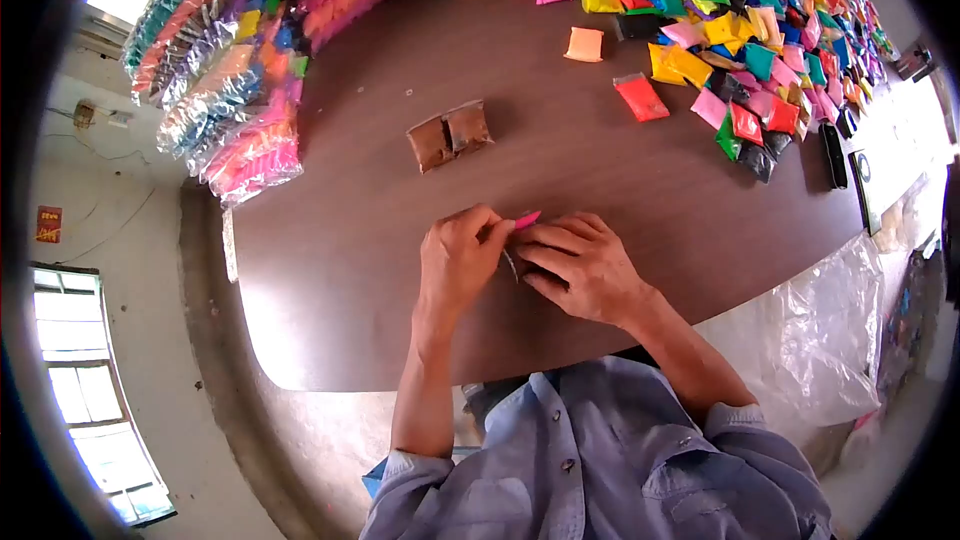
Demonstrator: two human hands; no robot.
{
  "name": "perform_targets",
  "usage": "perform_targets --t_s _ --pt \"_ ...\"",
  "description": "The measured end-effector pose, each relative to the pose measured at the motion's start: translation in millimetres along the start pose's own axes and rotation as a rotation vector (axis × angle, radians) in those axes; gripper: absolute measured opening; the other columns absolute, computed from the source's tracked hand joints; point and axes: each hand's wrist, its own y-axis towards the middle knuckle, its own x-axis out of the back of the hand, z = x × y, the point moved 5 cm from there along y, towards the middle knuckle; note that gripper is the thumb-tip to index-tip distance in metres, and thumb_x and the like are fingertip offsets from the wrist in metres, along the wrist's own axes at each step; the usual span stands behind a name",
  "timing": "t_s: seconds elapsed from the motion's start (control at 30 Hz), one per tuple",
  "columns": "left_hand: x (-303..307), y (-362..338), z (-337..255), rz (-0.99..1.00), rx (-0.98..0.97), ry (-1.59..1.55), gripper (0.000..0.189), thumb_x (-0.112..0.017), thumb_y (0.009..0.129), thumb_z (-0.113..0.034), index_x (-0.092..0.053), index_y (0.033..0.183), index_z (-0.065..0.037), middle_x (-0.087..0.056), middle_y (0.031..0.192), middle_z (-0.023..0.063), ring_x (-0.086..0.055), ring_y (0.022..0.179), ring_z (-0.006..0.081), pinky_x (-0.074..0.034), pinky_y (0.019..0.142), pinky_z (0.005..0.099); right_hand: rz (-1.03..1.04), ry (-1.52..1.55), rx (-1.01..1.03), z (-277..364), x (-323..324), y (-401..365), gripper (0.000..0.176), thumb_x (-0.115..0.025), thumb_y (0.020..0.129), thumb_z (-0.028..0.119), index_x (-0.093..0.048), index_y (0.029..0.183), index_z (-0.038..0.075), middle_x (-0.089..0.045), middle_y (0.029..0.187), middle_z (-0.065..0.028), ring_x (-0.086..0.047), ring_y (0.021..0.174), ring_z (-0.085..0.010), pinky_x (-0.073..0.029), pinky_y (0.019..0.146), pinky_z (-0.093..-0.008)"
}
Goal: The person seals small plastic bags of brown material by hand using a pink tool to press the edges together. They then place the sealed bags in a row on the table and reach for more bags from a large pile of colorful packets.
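Near the table's front, my left hand [458,252] pinches a small bright pink piece [527,220] between thumb and fingers. My right hand [583,265] is close beside it on the right, its fingers bent together around something I cannot make out, partly hidden under them. A thin, shiny edge shows between the two hands. Beyond them on the brown table [350,190] lie two brown packets [449,136], side by side.
A large heap of small coloured packets [750,50] covers the back right. An orange packet [584,44] and a red packet [641,98] lie apart from it. Clear bags of packets [230,100] line the back left. Clear plastic [810,330] hangs by the right edge.
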Motion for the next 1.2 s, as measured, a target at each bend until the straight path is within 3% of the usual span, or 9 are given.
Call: perform_targets --t_s 0.1,0.17,0.3,0.4,0.7,0.87,1.0,1.1,1.2 --pt "2 5 4 0.002 0.059 0.018 0.016 -0.080 0.092 -0.011 -0.071 0.088 0.002 -0.069 0.071 0.0153 -0.063 0.059 0.0228 -0.050 0.058 0.0360 -0.005 -0.001 0.009 0 1 -2 0.029 -0.084 0.083 0.020 -0.074 0.110 0.015 -0.069 0.121 0.0007 -0.068 0.112 -0.0222 -0.052 0.100 -0.0427" --pt "8 6 9 -0.044 0.129 0.018 0.015 -0.080 0.091 -0.014 -0.072 0.086 -0.003 -0.073 0.076 0.0141 -0.070 0.067 0.0326 -0.055 0.062 0.0410 -0.009 -0.001 0.019 0 1 -2 0.029 -0.084 0.083 0.020 -0.074 0.109 0.015 -0.069 0.121 0.0007 -0.068 0.111 -0.0223 -0.052 0.100 -0.0427" --pt "15 -13 -1 -0.070 0.092 -0.034 0.014 -0.080 0.091 -0.012 -0.071 0.086 -0.002 -0.072 0.075 0.0143 -0.070 0.064 0.0311 -0.054 0.062 0.0393 -0.007 -0.011 0.019 0 0 -2 0.028 -0.084 0.083 0.020 -0.074 0.109 0.015 -0.069 0.121 0.0002 -0.068 0.111 -0.0226 -0.052 0.100 -0.0431" --pt "11 -31 -1 -0.001 0.186 -0.120 0.014 -0.079 0.092 -0.012 -0.071 0.086 -0.002 -0.071 0.073 0.0147 -0.070 0.063 0.0302 -0.054 0.061 0.0382 0.004 -0.002 0.010 -1 -1 -2 0.027 -0.083 0.084 0.020 -0.074 0.108 0.015 -0.068 0.121 -0.0001 -0.068 0.111 -0.0226 -0.052 0.100 -0.0436" --pt "19 -26 27 -0.121 0.155 0.093 0.014 -0.079 0.093 -0.013 -0.071 0.088 -0.003 -0.070 0.073 0.0152 -0.068 0.061 0.0290 -0.053 0.061 0.0386 -0.003 0.008 0.012 -1 -1 -1 0.024 -0.083 0.084 0.019 -0.074 0.107 0.016 -0.069 0.121 0.0001 -0.068 0.111 -0.0223 -0.052 0.100 -0.0444" --pt "22 -36 14 -0.119 0.227 -0.125 0.013 -0.081 0.093 -0.013 -0.072 0.089 -0.004 -0.068 0.070 0.0141 -0.064 0.057 0.0241 -0.051 0.059 0.0362 0.001 0.024 -0.011 -1 -1 -3 0.024 -0.083 0.084 0.020 -0.074 0.106 0.016 -0.069 0.122 0.0001 -0.068 0.110 -0.0226 -0.052 0.100 -0.0447" --pt "9 -44 12 -0.129 0.099 -0.034 0.015 -0.080 0.093 -0.012 -0.069 0.086 -0.004 -0.068 0.070 0.0147 -0.065 0.058 0.0301 -0.051 0.058 0.0380 -0.004 0.028 -0.003 2 2 2 0.029 -0.086 0.079 0.017 -0.077 0.106 0.014 -0.071 0.122 -0.0003 -0.070 0.109 -0.0241 -0.054 0.098 -0.0441" --pt "14 -37 17 -0.167 0.101 0.121 0.016 -0.079 0.093 -0.012 -0.068 0.085 -0.004 -0.068 0.071 0.0149 -0.066 0.060 0.0320 -0.051 0.058 0.0387 -0.010 0.028 0.002 1 1 2 0.028 -0.085 0.080 0.018 -0.076 0.107 0.015 -0.070 0.121 -0.0003 -0.070 0.107 -0.0244 -0.054 0.098 -0.0444" --pt "17 -30 24 -0.156 0.123 0.064 0.015 -0.079 0.094 -0.013 -0.069 0.087 -0.004 -0.069 0.073 0.0150 -0.066 0.062 0.0322 -0.052 0.059 0.0390 -0.022 0.028 -0.011 2 4 2 0.027 -0.084 0.082 0.018 -0.075 0.107 0.015 -0.069 0.119 -0.0004 -0.069 0.105 -0.0241 -0.054 0.097 -0.0445"
